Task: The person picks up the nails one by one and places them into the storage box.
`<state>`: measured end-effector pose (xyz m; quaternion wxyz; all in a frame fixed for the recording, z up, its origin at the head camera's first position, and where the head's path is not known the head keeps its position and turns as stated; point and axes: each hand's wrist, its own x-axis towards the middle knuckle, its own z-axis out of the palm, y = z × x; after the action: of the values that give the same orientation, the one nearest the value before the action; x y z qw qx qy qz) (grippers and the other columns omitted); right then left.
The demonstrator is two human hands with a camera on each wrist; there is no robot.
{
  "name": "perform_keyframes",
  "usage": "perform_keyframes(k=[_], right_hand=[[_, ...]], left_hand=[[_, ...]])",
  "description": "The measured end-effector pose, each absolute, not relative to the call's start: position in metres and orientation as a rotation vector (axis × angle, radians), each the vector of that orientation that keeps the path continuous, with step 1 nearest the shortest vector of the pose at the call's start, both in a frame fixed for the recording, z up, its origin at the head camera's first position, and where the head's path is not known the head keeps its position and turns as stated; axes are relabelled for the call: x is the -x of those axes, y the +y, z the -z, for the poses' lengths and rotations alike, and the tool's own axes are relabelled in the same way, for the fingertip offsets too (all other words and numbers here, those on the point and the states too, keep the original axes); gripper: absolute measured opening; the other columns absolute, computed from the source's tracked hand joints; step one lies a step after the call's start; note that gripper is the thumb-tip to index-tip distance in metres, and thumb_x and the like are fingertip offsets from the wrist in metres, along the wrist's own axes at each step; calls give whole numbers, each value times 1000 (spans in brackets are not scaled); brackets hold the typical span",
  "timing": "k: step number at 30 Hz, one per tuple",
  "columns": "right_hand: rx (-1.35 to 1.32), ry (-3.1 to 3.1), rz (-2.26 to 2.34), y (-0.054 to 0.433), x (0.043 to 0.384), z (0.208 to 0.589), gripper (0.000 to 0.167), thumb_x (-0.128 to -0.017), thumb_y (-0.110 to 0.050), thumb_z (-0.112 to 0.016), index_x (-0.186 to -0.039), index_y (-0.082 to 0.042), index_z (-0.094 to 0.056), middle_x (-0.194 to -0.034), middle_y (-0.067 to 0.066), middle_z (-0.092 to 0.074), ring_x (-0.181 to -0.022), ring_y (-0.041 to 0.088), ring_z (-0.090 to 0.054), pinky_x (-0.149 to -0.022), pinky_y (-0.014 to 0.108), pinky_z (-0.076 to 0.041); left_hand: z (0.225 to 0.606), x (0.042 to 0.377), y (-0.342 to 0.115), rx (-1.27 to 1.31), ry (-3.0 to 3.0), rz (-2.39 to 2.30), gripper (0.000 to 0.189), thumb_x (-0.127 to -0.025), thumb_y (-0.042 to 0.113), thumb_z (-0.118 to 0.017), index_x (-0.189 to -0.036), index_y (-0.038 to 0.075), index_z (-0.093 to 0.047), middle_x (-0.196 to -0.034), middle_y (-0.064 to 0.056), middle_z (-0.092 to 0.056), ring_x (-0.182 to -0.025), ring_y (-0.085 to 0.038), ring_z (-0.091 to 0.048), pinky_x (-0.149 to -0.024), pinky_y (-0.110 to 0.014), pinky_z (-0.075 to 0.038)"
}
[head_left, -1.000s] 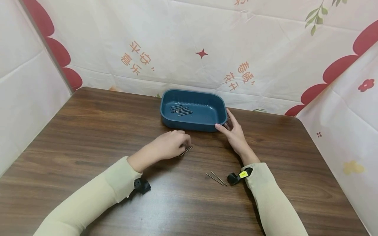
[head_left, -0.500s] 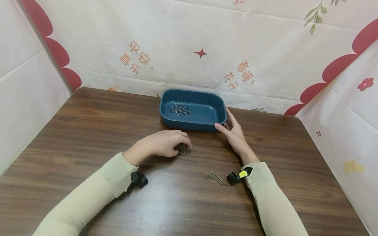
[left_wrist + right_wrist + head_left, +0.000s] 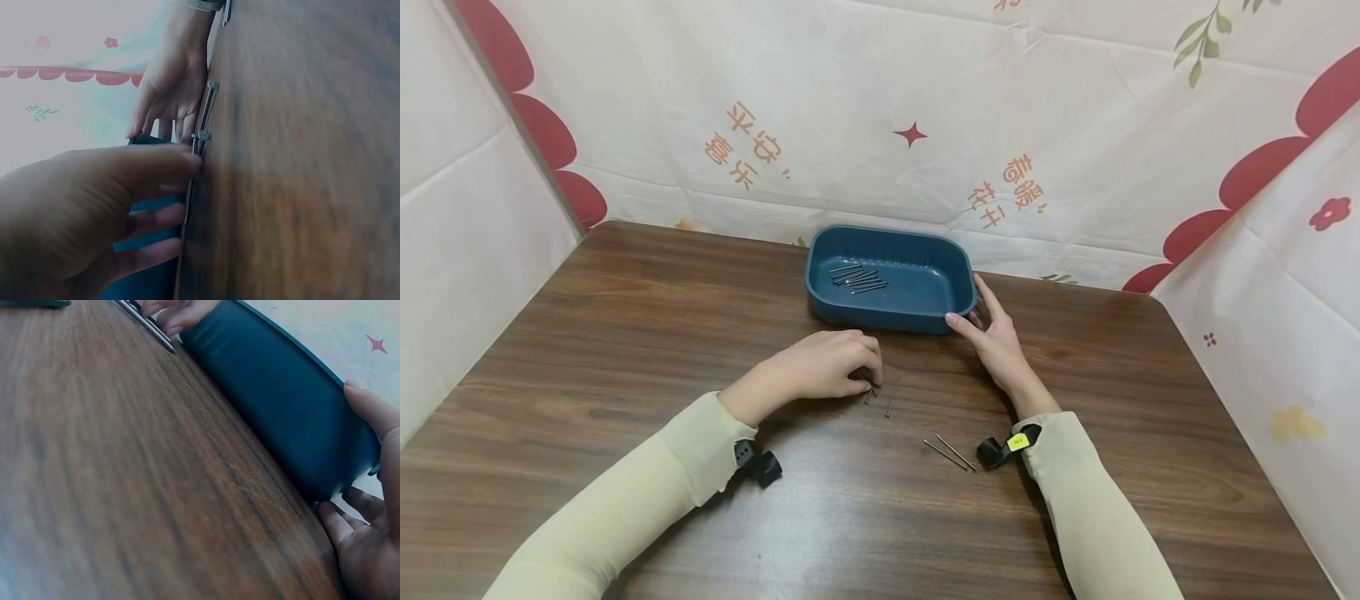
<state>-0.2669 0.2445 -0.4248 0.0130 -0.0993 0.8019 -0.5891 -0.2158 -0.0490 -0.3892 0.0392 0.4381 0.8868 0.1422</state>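
Note:
Beside the blue plastic box (image 3: 891, 319), my left hand (image 3: 831, 367) is low over the table. Its thumb and fingertips pinch at a nail (image 3: 870, 394), whose head shows past the thumb in the left wrist view; the fingers partly hide how many nails are there. Just right of those fingertips, a single nail (image 3: 892, 398) lies loose on the wood. My right hand (image 3: 996, 346) grips the box's near right corner, thumb on the rim and fingers around the outer side. Inside the box, several nails (image 3: 859, 280) lie in a heap towards the left.
Two more nails (image 3: 945, 455) lie on the brown wooden table (image 3: 865, 517), close to the right wrist's black strap (image 3: 992, 454). A printed white cloth (image 3: 850, 150) hangs directly behind the box, with more cloth at both sides.
The nails by my left hand have shifted and turned; one now lies apart to the right of the fingertips. The left hand moved back left, then slightly right. The right hand and box stay put.

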Motion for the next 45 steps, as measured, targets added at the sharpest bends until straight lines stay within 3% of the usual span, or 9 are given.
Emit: perform_keyframes(k=[13, 20, 29, 45], right_hand=[[307, 2496, 1833, 245, 266, 425, 84, -97, -23, -68, -163, -31, -15, -168, 6, -26, -156, 23, -26, -127, 44, -23], [306, 2495, 1838, 244, 266, 424, 84, -97, -23, -68, -163, -30, -16, -168, 5, -25, -156, 22, -25, -127, 43, -23], [298, 2502, 1829, 243, 267, 424, 84, -97, -25, -68, -163, -31, -16, -168, 3, -25, -156, 21, -26, -126, 43, -24], [287, 2498, 1827, 244, 269, 423, 87, -97, -23, -68, -163, -27, -13, -170, 2, -21, -156, 23, -24, -126, 45, -23]], left_hand=[[389, 215, -48, -1189, 2848, -382, 11, -91, 14, -71, -100, 21, -73, -94, 5, -67, -82, -9, -61, -72, -30, -53], [383, 214, -49, -1089, 2788, -380, 30, -87, 2, -66, -114, 15, -64, -98, 0, -65, -85, -12, -60, -76, -31, -52], [377, 212, -51, -1037, 2707, -359, 16, -84, 2, -66, -93, 15, -67, -87, 0, -64, -76, -11, -55, -69, -26, -47], [376, 211, -45, -1043, 2659, -349, 22, -83, -1, -64, -98, 16, -65, -88, 0, -63, -77, -12, -54, -72, -29, -47]])
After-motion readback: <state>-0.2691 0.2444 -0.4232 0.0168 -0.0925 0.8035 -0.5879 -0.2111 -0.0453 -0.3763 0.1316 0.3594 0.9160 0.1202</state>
